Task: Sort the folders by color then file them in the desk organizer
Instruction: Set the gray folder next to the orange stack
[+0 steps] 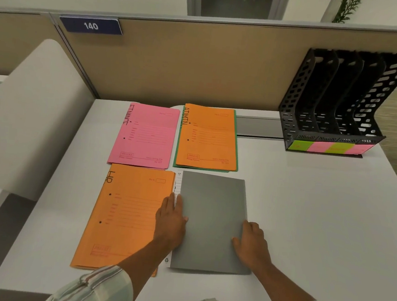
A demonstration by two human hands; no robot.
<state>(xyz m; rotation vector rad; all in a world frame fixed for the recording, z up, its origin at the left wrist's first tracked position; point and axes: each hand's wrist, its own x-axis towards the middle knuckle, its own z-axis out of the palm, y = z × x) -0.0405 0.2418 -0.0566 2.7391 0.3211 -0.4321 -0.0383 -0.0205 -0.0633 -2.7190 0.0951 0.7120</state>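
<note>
Sorting step — both hands, left hand (171, 220) and right hand (250, 241), lie flat, fingers spread, on the grey folder (211, 214), well short of the desk organizer (336, 100) — next: likely lift it toward a slot.

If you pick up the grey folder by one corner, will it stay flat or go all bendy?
Probably bendy. The grey folder looks thin and lies flat on the desk, so a corner lift would likely make it droop. It seems light. Its smooth cover may slide easily under the left hand and right hand.
</note>
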